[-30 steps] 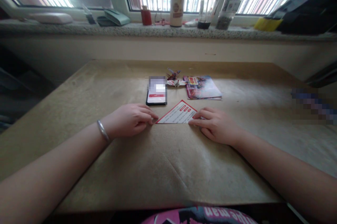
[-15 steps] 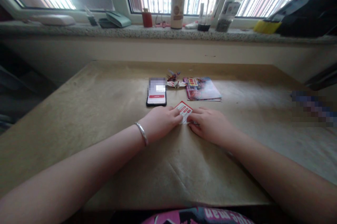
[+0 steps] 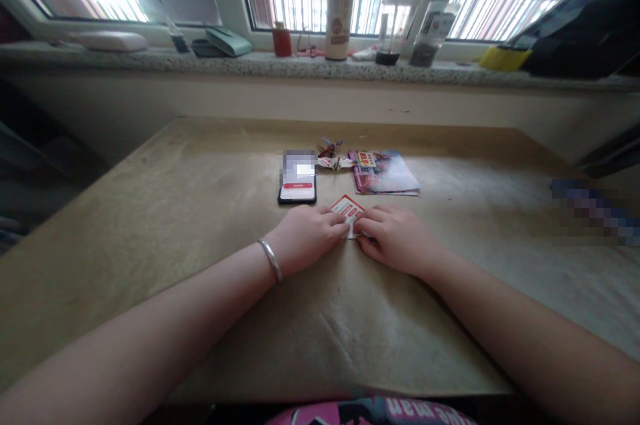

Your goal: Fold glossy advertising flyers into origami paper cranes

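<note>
- The tan desk [image 3: 320,338] bears a red-edged paper [image 3: 347,205], which lies between both hands, one corner pointing away.
- Left hand [image 3: 310,232], silver bracelet [image 3: 271,259] at the wrist: fingers on the paper's left side; I cannot tell whether the grip pinches it.
- Right hand [image 3: 397,235]: fingers bent over the right side; pinching or not, I cannot tell.
- Beyond: phone [image 3: 298,194] left, booklet [image 3: 390,178] right.
- Farthest: stone windowsill [image 3: 295,66], red bottle [image 3: 282,42] on it.
</note>
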The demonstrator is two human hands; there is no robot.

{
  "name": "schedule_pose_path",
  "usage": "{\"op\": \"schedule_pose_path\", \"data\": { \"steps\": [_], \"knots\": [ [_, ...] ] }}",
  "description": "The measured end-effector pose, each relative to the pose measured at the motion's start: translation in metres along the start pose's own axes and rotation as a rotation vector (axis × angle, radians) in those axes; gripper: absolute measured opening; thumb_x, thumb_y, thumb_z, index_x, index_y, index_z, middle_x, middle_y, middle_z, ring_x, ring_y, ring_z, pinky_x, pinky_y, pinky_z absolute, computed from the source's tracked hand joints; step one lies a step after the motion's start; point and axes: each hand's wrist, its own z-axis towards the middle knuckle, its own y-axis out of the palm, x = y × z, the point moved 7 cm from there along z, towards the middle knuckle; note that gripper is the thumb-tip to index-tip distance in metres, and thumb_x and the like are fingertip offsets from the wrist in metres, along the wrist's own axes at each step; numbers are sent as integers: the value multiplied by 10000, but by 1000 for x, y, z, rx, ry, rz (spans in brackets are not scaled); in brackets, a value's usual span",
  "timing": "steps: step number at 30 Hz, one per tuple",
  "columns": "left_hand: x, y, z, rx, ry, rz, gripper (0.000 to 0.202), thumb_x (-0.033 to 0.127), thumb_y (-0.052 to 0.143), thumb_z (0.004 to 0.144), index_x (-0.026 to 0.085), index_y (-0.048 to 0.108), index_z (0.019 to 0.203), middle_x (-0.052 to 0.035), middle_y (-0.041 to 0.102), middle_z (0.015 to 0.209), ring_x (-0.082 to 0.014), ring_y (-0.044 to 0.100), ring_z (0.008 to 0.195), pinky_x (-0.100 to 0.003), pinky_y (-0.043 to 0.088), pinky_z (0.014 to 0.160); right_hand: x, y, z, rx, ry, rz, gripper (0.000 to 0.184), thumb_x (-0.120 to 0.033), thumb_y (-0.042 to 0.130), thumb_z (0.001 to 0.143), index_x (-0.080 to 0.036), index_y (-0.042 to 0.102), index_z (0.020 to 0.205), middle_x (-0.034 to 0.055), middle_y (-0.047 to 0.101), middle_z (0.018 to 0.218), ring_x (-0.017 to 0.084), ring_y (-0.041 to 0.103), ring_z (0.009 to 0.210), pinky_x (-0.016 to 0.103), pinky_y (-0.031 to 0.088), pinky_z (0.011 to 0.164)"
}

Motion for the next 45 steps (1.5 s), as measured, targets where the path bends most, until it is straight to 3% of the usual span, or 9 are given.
{"op": "schedule_pose_path", "data": {
  "steps": [5, 10, 13, 17, 25, 33, 45],
  "knots": [
    [0, -1, -2, 54, -60, -2, 163, 255, 484, 916, 179, 628, 925, -53, 686, 970, -194, 623, 932, -318, 468, 757, -5, -3, 0, 110, 2, -67, 132, -215, 488, 847, -187, 611, 809, 49, 673, 836, 182, 583, 780, 305, 387, 696],
    [-5, -4, 0, 159, -167, 33, 238, 303, 443, 934, 185, 597, 796, -22, 670, 801, -157, 610, 733, -299, 374, 637, 1, -7, 1, 207, 112, 44, 121, -178, 467, 824, -188, 579, 779, 60, 661, 800, 180, 580, 752, 286, 404, 684],
    [-7, -6, 1, 223, -222, 26, 206, 293, 459, 919, 186, 593, 806, -17, 658, 770, -154, 597, 709, -297, 342, 615, 3, -9, 0, 228, 140, 122, 88, -197, 492, 821, -193, 580, 819, 56, 668, 836, 183, 588, 776, 284, 417, 707],
    [-5, -7, 3, 266, -189, 10, 183, 290, 455, 928, 199, 601, 867, -1, 669, 820, -152, 594, 742, -305, 342, 644, 6, -9, -1, 243, 167, 166, 86, -230, 517, 843, -206, 597, 822, 43, 670, 882, 173, 587, 808, 272, 416, 714],
    [-1, -11, 4, 243, -113, 102, 250, 297, 426, 947, 205, 600, 792, 10, 661, 792, -150, 565, 739, -335, 311, 696, 10, -6, -1, 234, 135, 231, 91, -187, 535, 807, -206, 586, 735, 29, 614, 801, 149, 537, 758, 251, 398, 685],
    [-7, -10, 1, 289, -137, 97, 234, 298, 459, 931, 210, 614, 778, 18, 672, 801, -132, 560, 723, -319, 322, 730, 22, -11, -8, 286, 56, 232, 103, -158, 541, 792, -198, 578, 704, 26, 609, 746, 148, 536, 713, 258, 410, 672],
    [-12, -8, 1, 309, -198, 78, 218, 296, 485, 910, 198, 621, 770, 2, 677, 792, -150, 574, 731, -296, 372, 678, 50, -18, -21, 264, -5, 242, 69, -160, 573, 775, -198, 579, 718, 38, 632, 769, 156, 574, 710, 273, 446, 664]
  ]
}}
